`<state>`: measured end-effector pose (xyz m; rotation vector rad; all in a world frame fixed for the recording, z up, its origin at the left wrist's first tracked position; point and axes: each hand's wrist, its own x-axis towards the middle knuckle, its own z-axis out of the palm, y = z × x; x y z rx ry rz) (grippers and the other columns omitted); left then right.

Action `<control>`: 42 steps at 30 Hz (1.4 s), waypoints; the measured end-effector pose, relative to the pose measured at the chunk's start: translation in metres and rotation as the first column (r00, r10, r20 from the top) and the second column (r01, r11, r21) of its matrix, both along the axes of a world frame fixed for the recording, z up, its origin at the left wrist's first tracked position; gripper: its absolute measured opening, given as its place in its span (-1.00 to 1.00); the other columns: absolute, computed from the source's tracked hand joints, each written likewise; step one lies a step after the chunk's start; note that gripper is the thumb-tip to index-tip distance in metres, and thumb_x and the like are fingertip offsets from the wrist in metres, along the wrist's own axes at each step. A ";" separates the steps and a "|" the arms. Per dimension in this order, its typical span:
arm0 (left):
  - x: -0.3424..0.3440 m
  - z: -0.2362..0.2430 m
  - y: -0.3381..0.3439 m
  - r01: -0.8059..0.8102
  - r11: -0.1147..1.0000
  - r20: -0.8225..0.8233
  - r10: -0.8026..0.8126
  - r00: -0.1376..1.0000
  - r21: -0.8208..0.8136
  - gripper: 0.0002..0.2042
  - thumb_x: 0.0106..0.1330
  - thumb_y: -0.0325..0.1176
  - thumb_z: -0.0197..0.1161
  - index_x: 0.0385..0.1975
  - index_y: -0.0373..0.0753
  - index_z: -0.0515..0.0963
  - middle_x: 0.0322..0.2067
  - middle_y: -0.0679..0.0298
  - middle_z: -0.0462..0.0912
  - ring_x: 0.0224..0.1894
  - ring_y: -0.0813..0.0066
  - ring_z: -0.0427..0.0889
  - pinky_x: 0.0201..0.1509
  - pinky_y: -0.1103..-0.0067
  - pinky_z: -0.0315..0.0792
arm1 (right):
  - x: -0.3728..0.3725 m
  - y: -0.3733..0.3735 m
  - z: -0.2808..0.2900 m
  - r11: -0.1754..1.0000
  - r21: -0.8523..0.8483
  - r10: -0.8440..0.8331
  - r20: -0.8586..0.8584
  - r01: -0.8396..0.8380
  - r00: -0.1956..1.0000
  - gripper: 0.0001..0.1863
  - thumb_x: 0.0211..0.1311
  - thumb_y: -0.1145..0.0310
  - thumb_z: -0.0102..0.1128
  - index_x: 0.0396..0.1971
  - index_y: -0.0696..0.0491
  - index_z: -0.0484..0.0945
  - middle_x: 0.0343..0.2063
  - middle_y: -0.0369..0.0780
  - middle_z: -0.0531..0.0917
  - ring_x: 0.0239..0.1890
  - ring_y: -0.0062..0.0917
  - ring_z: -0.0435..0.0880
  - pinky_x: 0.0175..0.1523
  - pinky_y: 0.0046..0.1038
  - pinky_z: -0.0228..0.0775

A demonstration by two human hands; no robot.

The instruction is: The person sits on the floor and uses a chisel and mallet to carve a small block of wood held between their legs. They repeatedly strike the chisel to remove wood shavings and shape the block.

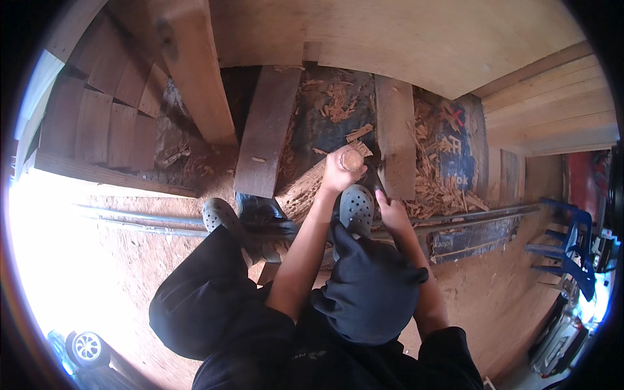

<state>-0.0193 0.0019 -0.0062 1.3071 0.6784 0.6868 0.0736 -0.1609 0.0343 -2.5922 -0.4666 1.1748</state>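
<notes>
Person seated or crouched, looking down past both knees, forearms reaching away from the body. Left hand point(337, 172) closed in a fist round a wooden piece point(351, 160), its pale, round end turned up toward the viewer; the rest is hidden, so mallet or plain billet cannot be told. Right hand point(394, 218), a little nearer and to the right, curled round a dark, slender tool point(378, 186) that points to the far side; its tip is lost in shadow, kind uncertain. Rough, gouged timber point(304, 192) lies aslant at mid-scene, running from near left to far right, its far end just beyond the left hand. Right foot in a grey perforated clog point(357, 207) between the two hands; matching left clog point(221, 214) well to the left. Two flat boards point(265, 140) lie lengthwise beyond, one on either side. Wood chips point(432, 175) thick on the right, more scattered between the boards. Metal pipes point(149, 216) cross left to right on the near side of the timber. Far side: pale panel point(390, 39). Far left: stacked wood blocks point(97, 123). Right: blue plastic chair point(577, 244). Near left: a vehicle wheel point(88, 348).
</notes>
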 end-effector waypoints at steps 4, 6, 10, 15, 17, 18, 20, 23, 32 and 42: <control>-0.001 -0.001 0.000 0.005 0.998 -0.012 -0.005 1.000 0.062 -0.74 -0.18 -0.48 0.41 -0.50 -0.31 0.46 -0.57 0.38 0.49 -0.49 0.64 0.38 -0.37 0.62 0.35 | -0.002 -0.006 -0.007 0.999 -0.023 0.035 0.142 -0.032 0.989 -0.18 0.21 -0.25 -0.26 0.01 0.32 0.36 -0.11 0.28 0.43 0.08 0.03 0.37 0.15 -0.17 0.19; 0.002 0.003 -0.005 -0.120 0.983 -0.069 0.131 0.989 0.141 -0.70 -0.21 -0.40 0.46 -0.52 -0.29 0.46 -0.57 0.27 0.52 -0.52 0.50 0.45 -0.38 0.54 0.38 | 0.000 -0.007 -0.002 0.995 -0.012 0.101 0.147 -0.101 0.984 -0.20 0.22 -0.23 -0.27 0.02 0.31 0.35 -0.10 0.27 0.43 0.07 0.02 0.38 0.15 -0.17 0.19; 0.018 0.019 -0.029 -0.484 0.867 -0.105 0.496 0.862 0.118 -0.59 -0.24 -0.25 0.56 -0.49 -0.27 0.46 -0.54 0.19 0.54 -0.48 0.39 0.52 -0.34 0.49 0.42 | 0.007 0.005 0.016 0.967 -0.055 0.256 0.155 -0.251 0.954 -0.26 0.24 -0.19 -0.27 -0.03 0.28 0.39 -0.12 0.24 0.46 0.04 0.02 0.41 0.12 -0.14 0.21; 0.033 0.021 -0.034 -0.611 0.778 -0.099 0.626 0.774 0.149 -0.64 -0.14 -0.25 0.53 -0.52 -0.27 0.46 -0.60 0.19 0.56 -0.54 0.32 0.55 -0.39 0.48 0.44 | 0.012 0.031 0.035 0.942 -0.166 0.318 0.169 -0.291 0.933 -0.33 0.27 -0.11 -0.27 -0.09 0.27 0.44 -0.18 0.18 0.51 -0.03 0.03 0.45 0.07 -0.11 0.26; 0.031 0.014 -0.027 -0.554 0.816 -0.094 0.572 0.815 0.168 -0.69 -0.10 -0.30 0.49 -0.54 -0.27 0.46 -0.63 0.19 0.55 -0.57 0.31 0.54 -0.41 0.48 0.44 | 0.013 0.038 0.040 0.935 -0.178 0.340 0.188 -0.308 0.922 -0.35 0.28 -0.10 -0.26 -0.11 0.26 0.46 -0.19 0.16 0.53 -0.05 0.03 0.47 0.06 -0.12 0.28; 0.030 0.010 -0.024 -0.521 0.837 -0.121 0.542 0.832 0.166 -0.72 -0.08 -0.32 0.47 -0.55 -0.27 0.46 -0.64 0.20 0.55 -0.59 0.31 0.54 -0.42 0.48 0.44 | 0.013 0.041 0.041 0.928 -0.179 0.359 0.189 -0.327 0.914 -0.35 0.28 -0.09 -0.26 -0.12 0.26 0.47 -0.19 0.15 0.53 -0.06 0.02 0.48 0.06 -0.14 0.29; 0.028 0.005 -0.023 -0.498 0.845 -0.091 0.521 0.849 0.194 -0.78 -0.05 -0.39 0.41 -0.55 -0.28 0.47 -0.65 0.17 0.54 -0.59 0.35 0.54 -0.42 0.49 0.44 | 0.013 0.046 0.044 0.920 -0.206 0.372 0.185 -0.334 0.910 -0.36 0.28 -0.08 -0.26 -0.14 0.26 0.48 -0.20 0.14 0.54 -0.07 0.01 0.50 0.06 -0.15 0.30; 0.025 0.001 -0.022 -0.459 0.876 -0.078 0.473 0.878 0.147 -0.80 -0.05 -0.42 0.39 -0.53 -0.29 0.48 -0.65 0.16 0.55 -0.59 0.37 0.55 -0.41 0.50 0.44 | 0.012 0.051 0.046 0.913 -0.245 0.377 0.200 -0.326 0.904 -0.36 0.28 -0.09 -0.25 -0.21 0.26 0.51 -0.25 0.16 0.55 -0.10 0.00 0.52 0.02 -0.15 0.33; 0.014 0.001 -0.010 -0.249 0.967 0.017 0.250 0.968 -0.062 -0.83 -0.10 -0.51 0.37 -0.55 -0.30 0.48 -0.65 0.35 0.52 -0.56 0.68 0.43 -0.45 0.63 0.38 | 0.010 0.065 0.053 0.882 -0.250 0.454 0.221 -0.400 0.863 -0.35 0.29 -0.10 -0.25 -0.36 0.25 0.57 -0.33 0.16 0.57 -0.16 -0.01 0.55 -0.04 -0.13 0.38; 0.010 0.017 -0.004 -0.289 0.954 0.015 0.291 0.957 -0.078 -0.72 -0.13 -0.42 0.48 -0.55 -0.27 0.45 -0.58 0.37 0.49 -0.51 0.61 0.41 -0.33 0.62 0.37 | 0.006 0.072 0.055 0.875 -0.277 0.458 0.211 -0.397 0.863 -0.38 0.28 -0.07 -0.22 -0.32 0.24 0.58 -0.32 0.13 0.58 -0.16 -0.05 0.56 -0.04 -0.17 0.39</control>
